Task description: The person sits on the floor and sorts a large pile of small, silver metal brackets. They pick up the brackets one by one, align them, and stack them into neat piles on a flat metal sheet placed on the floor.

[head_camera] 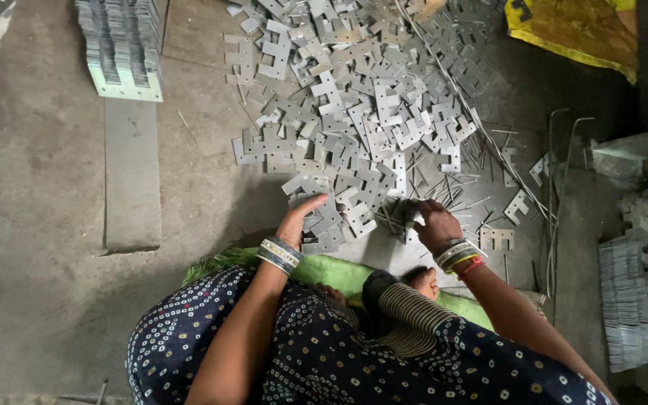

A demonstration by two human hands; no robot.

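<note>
Heap of flat grey notched sheet-metal plates on rough concrete floor. Left hand grip spread, touching heap edge. Right hand grip pinching a bundle of plates.

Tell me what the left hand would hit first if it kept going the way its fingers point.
The left hand points up-right into the pile of flat metal brackets; it would probably meet the nearest brackets at its fingertips.

The heap of loose metal plates spreads at twelve o'clock, a stacked row of plates lies at ten above a flat metal strip, and more stacked plates lie at three.
</note>
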